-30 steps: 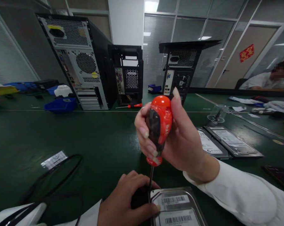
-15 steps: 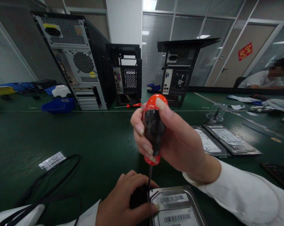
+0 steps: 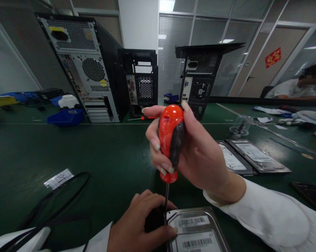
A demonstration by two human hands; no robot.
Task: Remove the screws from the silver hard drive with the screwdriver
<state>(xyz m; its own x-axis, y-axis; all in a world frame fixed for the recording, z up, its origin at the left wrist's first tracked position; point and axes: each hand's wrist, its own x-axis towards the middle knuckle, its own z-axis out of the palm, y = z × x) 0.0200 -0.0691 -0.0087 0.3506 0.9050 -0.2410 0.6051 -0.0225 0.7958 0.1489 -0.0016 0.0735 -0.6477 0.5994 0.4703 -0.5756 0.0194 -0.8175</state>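
My right hand grips the red and black handle of a screwdriver, held upright. Its thin shaft runs straight down to the top left corner of a silver hard drive lying at the bottom edge of the view. My left hand clasps that corner of the drive, fingers curled round the shaft's tip, which is hidden behind them. Both white sleeves show at the bottom.
Three computer cases stand at the back of the green table. Two more hard drives lie at the right. A black cable, a blue bin, a small red screwdriver and a seated person are around.
The screwdriver handle has turned in my right hand, red side now facing me, and my fingers have shifted on it. My left hand stays on the drive.
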